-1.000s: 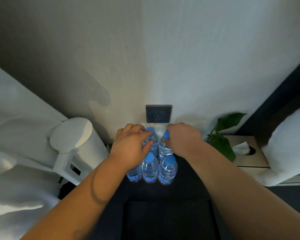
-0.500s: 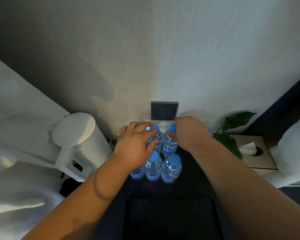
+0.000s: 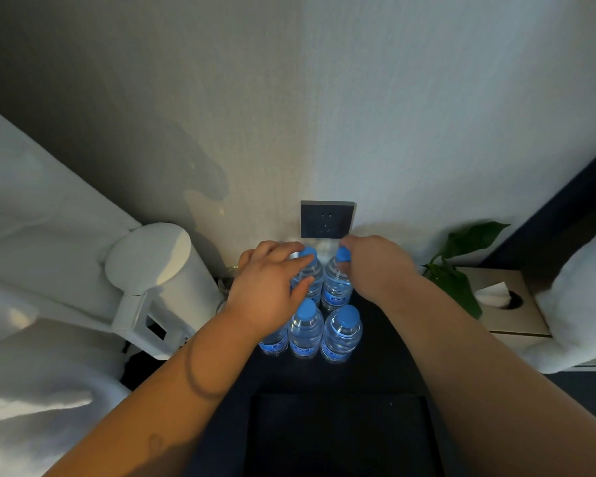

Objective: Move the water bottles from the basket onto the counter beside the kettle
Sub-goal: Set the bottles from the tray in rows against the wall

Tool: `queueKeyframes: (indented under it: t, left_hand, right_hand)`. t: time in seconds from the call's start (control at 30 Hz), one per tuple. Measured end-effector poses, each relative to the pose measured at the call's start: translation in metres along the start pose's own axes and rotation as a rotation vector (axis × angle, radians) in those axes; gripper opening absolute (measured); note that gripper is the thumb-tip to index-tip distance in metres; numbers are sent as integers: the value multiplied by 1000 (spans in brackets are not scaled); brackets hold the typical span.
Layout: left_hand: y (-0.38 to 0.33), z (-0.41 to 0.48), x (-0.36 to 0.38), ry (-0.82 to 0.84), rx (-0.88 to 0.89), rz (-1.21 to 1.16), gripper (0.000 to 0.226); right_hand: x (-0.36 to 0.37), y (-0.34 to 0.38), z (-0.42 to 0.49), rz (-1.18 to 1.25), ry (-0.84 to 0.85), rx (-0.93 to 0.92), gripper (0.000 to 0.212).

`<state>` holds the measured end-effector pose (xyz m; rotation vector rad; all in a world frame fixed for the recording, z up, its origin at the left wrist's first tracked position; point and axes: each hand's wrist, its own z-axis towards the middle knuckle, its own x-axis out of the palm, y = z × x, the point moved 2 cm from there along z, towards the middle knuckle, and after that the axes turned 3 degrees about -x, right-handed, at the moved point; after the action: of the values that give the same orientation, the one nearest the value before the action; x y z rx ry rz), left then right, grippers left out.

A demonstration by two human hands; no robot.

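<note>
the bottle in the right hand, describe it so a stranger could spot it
Start at the dark wall socket; blue-capped water bottles cluster just below it. Go to the back right bottle, under the socket. It alone has its cap pinched by the right hand.

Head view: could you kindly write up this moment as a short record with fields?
bottles: five bottles in view, blue-capped, upright on the dark counter; two behind, three in front
hands: left hand grips the back-left bottle near its top; right hand holds the back-right bottle by its cap
kettle: white kettle, left of the bottles
wall: wall socket behind the bottles
right side: plant, tissue box
</note>
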<state>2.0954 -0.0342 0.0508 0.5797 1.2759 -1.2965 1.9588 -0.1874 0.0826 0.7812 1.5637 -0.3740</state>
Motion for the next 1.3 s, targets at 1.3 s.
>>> queueKeyframes:
  t: [1.3]
  left_hand:
    - [-1, 2, 0, -12, -5, 11, 38]
  right_hand:
    - [0, 2, 1, -21, 39, -12, 30]
